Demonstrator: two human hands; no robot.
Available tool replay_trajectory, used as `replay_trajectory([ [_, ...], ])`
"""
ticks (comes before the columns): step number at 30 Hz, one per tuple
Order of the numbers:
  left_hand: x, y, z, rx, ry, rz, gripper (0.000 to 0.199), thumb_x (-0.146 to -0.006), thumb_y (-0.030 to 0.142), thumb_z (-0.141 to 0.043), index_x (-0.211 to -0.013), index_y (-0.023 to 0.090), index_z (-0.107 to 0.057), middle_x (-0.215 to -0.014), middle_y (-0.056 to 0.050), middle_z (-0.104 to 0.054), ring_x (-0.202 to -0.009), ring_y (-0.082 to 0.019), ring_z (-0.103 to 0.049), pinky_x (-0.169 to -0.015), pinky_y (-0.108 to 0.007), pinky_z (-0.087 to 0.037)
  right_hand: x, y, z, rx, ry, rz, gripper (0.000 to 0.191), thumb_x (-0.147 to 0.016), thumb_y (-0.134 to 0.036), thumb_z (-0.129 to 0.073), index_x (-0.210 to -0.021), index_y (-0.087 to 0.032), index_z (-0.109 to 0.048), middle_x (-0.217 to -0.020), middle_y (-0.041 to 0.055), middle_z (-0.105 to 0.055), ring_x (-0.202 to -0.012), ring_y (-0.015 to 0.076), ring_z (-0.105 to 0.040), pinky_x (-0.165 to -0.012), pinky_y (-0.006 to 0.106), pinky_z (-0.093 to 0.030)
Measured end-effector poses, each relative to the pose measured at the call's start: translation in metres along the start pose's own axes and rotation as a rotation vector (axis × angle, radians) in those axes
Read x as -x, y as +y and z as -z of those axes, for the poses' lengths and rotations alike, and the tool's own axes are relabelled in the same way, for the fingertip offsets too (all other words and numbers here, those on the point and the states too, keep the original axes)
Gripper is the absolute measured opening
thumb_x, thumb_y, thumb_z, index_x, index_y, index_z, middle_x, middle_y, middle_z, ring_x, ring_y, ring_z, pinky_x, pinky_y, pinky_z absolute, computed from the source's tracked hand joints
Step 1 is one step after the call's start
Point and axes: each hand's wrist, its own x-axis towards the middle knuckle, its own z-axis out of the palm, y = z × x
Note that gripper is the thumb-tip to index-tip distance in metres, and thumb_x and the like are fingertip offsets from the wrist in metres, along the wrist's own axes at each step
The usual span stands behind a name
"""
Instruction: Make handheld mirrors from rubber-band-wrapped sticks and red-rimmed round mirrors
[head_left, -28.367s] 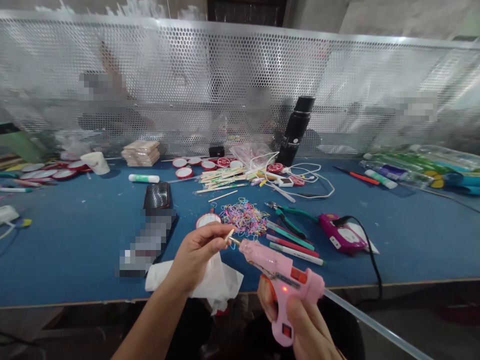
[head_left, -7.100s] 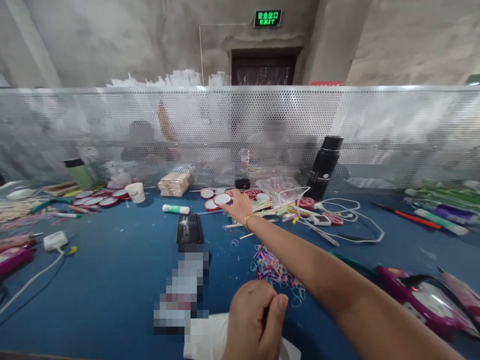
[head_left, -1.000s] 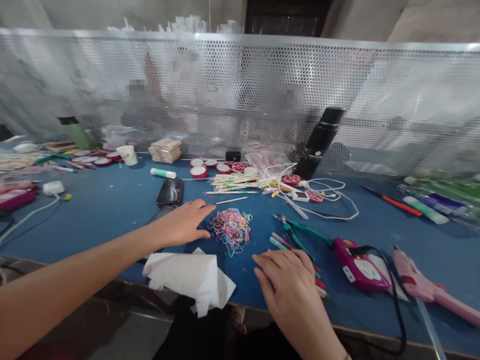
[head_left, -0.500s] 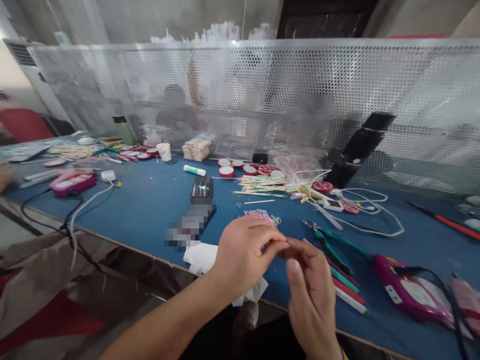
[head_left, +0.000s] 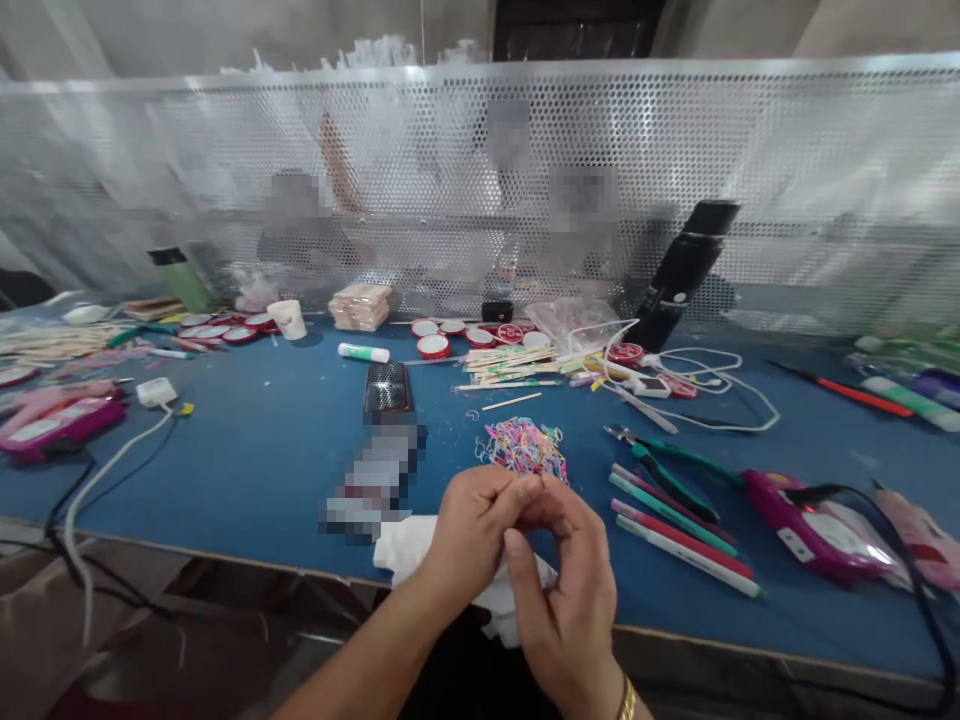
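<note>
My left hand (head_left: 472, 525) and my right hand (head_left: 564, 592) meet just above the front edge of the blue table (head_left: 247, 450). Their fingertips are pinched together, and anything between them is too small or hidden to make out. A pile of small coloured rubber bands (head_left: 523, 447) lies just beyond the hands. Crumpled white tissue (head_left: 405, 542) lies under my left wrist at the table's edge.
Green pliers (head_left: 664, 468) and several markers (head_left: 679, 525) lie right of the hands, then a purple corded device (head_left: 802, 510) and a pink glue gun (head_left: 919, 545). A phone (head_left: 387, 386), wooden sticks (head_left: 510, 362), red-rimmed lids (head_left: 435, 346) and a black bottle (head_left: 682, 270) lie farther back, before a perforated metal screen (head_left: 450, 180).
A second ago both hands lay flat on the table beside the rubber bands. They have lifted and come together, fingertips pinched, close to my body.
</note>
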Motion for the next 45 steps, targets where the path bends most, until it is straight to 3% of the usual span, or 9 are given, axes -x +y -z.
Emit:
replay_trajectory([
  [4, -0.003, -0.002, 0.002, 0.064, 0.038, -0.011, 0.050, -0.101, 0.056, -0.049, -0.067, 0.020, -0.056, -0.068, -0.001, -0.057, -0.066, -0.016, -0.052, -0.063, -0.029, -0.045, -0.014, -0.003, 0.005, 0.085, -0.082, 0.018, 0.039, -0.101, -0.030, -0.054, -0.139, -0.020, -0.052, -0.118, 0.0130, -0.068, -0.102, 0.0251, -0.066, -0.084, 0.042, -0.059],
  [11, -0.004, 0.005, 0.001, -0.039, 0.055, -0.132, 0.009, -0.095, 0.032, -0.065, -0.095, 0.023, -0.068, -0.098, -0.005, -0.070, -0.095, -0.021, -0.064, -0.088, -0.036, -0.051, -0.019, 0.007, 0.018, 0.139, -0.056, 0.109, 0.038, -0.100, -0.027, -0.055, -0.137, -0.018, -0.052, -0.123, 0.0130, -0.066, -0.116, 0.0265, -0.062, -0.097, 0.045, -0.054],
  [19, 0.001, 0.016, 0.006, -0.378, -0.043, -0.172, 0.016, -0.096, 0.026, -0.065, -0.111, 0.028, -0.067, -0.119, -0.006, -0.071, -0.116, -0.025, -0.063, -0.104, -0.049, -0.050, -0.020, 0.018, 0.023, 0.157, -0.007, 0.156, 0.039, -0.096, -0.024, -0.058, -0.134, -0.018, -0.055, -0.119, 0.0145, -0.067, -0.111, 0.0291, -0.064, -0.089, 0.047, -0.056],
  [25, 0.007, 0.022, 0.024, -0.521, -0.048, -0.189, 0.021, -0.098, 0.032, -0.064, -0.118, 0.030, -0.064, -0.121, -0.005, -0.070, -0.116, -0.025, -0.063, -0.101, -0.048, -0.054, -0.016, 0.026, 0.023, 0.144, 0.007, 0.129, 0.040, -0.094, -0.024, -0.060, -0.134, -0.021, -0.056, -0.118, 0.0135, -0.068, -0.112, 0.0310, -0.064, -0.097, 0.055, -0.053],
  [30, 0.013, 0.024, 0.036, -0.631, 0.052, -0.233, 0.020, -0.098, 0.032, -0.062, -0.118, 0.033, -0.062, -0.119, -0.005, -0.071, -0.111, -0.025, -0.065, -0.094, -0.047, -0.056, -0.011, 0.028, 0.014, 0.061, 0.112, 0.049, 0.040, -0.092, -0.018, -0.061, -0.132, -0.021, -0.057, -0.116, 0.0136, -0.069, -0.115, 0.0317, -0.064, -0.101, 0.058, -0.050],
  [36, 0.016, 0.027, 0.026, -0.580, -0.020, -0.363, 0.010, -0.098, 0.022, -0.057, -0.096, 0.030, -0.064, -0.090, -0.001, -0.075, -0.088, -0.022, -0.068, -0.078, -0.040, -0.057, -0.014, 0.041, 0.015, 0.071, 0.068, 0.242, 0.044, -0.084, -0.011, -0.065, -0.127, -0.019, -0.061, -0.098, 0.0078, -0.073, -0.087, 0.0247, -0.070, -0.097, 0.054, -0.051],
  [40, -0.001, 0.043, 0.067, -0.802, -0.058, -0.311, 0.006, -0.096, 0.030, -0.065, -0.095, 0.027, -0.070, -0.094, -0.002, -0.076, -0.090, -0.021, -0.067, -0.080, -0.036, -0.052, -0.014, 0.041, 0.023, 0.080, 0.065, 0.218, 0.037, -0.085, -0.011, -0.064, -0.121, -0.021, -0.064, -0.098, 0.0080, -0.073, -0.089, 0.0265, -0.070, -0.097, 0.056, -0.051],
  [43, -0.040, 0.049, 0.120, -1.117, -0.086, -0.325, 0.013, -0.097, 0.031, -0.064, -0.099, 0.028, -0.076, -0.099, -0.002, -0.076, -0.099, -0.023, -0.064, -0.092, -0.040, -0.046, -0.018, 0.034, 0.029, 0.064, 0.074, 0.215, 0.028, -0.087, -0.015, -0.065, -0.114, -0.023, -0.068, -0.097, 0.0076, -0.073, -0.089, 0.0265, -0.070, -0.096, 0.057, -0.051],
  [45, -0.071, 0.044, 0.149, -1.289, -0.201, -0.279, 0.017, -0.095, 0.024, -0.063, -0.096, 0.028, -0.079, -0.101, -0.003, -0.074, -0.101, -0.024, -0.061, -0.092, -0.039, -0.043, -0.021, 0.031, 0.032, 0.052, 0.108, 0.224, 0.024, -0.086, -0.012, -0.065, -0.108, -0.021, -0.070, -0.098, 0.0073, -0.072, -0.089, 0.0252, -0.070, -0.095, 0.054, -0.052],
])
